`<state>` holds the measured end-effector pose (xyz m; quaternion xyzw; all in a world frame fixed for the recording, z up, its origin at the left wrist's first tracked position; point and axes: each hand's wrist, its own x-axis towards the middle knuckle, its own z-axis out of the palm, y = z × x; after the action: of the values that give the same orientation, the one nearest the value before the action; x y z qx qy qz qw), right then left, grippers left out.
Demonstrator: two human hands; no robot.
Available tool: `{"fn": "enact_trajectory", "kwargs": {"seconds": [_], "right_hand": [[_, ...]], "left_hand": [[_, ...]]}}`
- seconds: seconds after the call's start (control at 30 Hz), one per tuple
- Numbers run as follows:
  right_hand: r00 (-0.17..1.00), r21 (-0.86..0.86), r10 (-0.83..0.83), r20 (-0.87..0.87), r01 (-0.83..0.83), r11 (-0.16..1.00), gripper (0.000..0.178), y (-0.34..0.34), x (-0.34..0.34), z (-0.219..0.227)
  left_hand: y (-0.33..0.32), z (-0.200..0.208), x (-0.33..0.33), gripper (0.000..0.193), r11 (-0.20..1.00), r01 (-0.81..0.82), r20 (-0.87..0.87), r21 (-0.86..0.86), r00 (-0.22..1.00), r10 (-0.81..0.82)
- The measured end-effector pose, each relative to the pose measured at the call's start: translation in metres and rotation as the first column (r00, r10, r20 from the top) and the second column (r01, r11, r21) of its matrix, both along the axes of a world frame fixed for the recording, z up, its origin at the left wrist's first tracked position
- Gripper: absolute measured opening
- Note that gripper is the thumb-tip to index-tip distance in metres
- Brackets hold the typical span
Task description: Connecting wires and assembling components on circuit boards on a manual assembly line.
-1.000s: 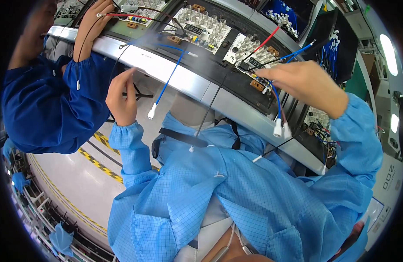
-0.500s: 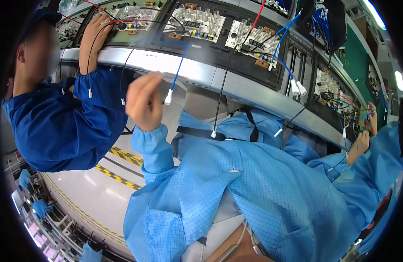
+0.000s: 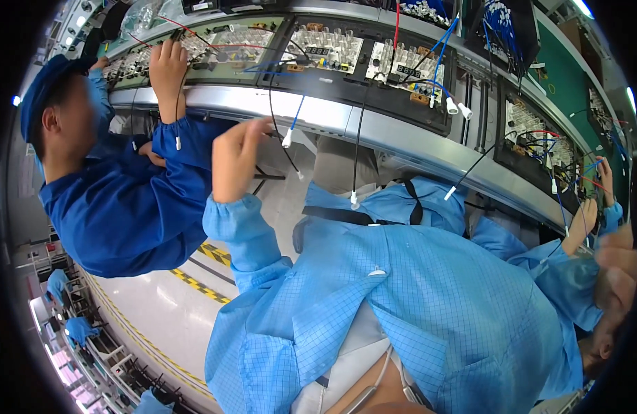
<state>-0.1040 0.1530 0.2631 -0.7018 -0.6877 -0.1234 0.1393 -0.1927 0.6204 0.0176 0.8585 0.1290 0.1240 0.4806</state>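
My left hand [image 3: 239, 159] is raised in front of the metal rail, fingers pointing right. Its fingertips are closed at a thin black wire [image 3: 271, 96], which bends there and runs down to a small white connector [image 3: 300, 175]. Just beside the fingertips hangs a blue wire with a white connector [image 3: 287, 139]. Beyond the rail sits a circuit board [image 3: 323, 50] with clear upright tubes and a small digit display. At the far right edge, my right hand [image 3: 616, 259] is smeared by motion, so its fingers cannot be made out.
At left, a co-worker in dark blue rests a hand [image 3: 169, 69] on the boards. Another person's hands [image 3: 584, 215] work among wires at right. The metal rail [image 3: 325, 116] crosses in front, with black wires hanging over it. Blue wires with white ends [image 3: 501, 38] hang at the back.
My left hand has risen slightly, and the black wire's end has swung from its left to its right. My right hand has come into view at the right edge. The whole view has shifted slightly.
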Motion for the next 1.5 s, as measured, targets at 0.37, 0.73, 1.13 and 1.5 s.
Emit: {"fn": "enact_trajectory", "kwargs": {"seconds": [0.37, 0.73, 1.13, 1.5], "right_hand": [[0.435, -0.34, -0.264, -0.861, -0.106, 0.935, 0.016, 0.043, -0.032, -0.169], [0.614, 0.071, -0.633, -0.472, 0.742, 0.667, 0.041, 0.056, -0.014, -0.26], [0.295, -0.378, -0.732, -0.614, 0.704, 0.601, 0.082, 0.111, 0.046, -0.271], [0.156, -0.343, -0.579, -0.8, 0.672, 0.656, 0.084, 0.119, 0.071, -0.277]], "left_hand": [[0.056, -0.04, 0.099, 0.025, 0.782, 0.213, 0.156, 0.586, 0.917, -0.366], [0.057, -0.054, 0.104, 0.032, 0.874, 0.009, 0.272, 0.486, 0.949, -0.16], [0.081, -0.071, 0.103, 0.043, 0.841, -0.056, 0.039, 0.538, 0.998, 0.042], [0.137, -0.083, 0.117, 0.047, 0.786, 0.067, -0.008, 0.615, 0.997, -0.079]]}}
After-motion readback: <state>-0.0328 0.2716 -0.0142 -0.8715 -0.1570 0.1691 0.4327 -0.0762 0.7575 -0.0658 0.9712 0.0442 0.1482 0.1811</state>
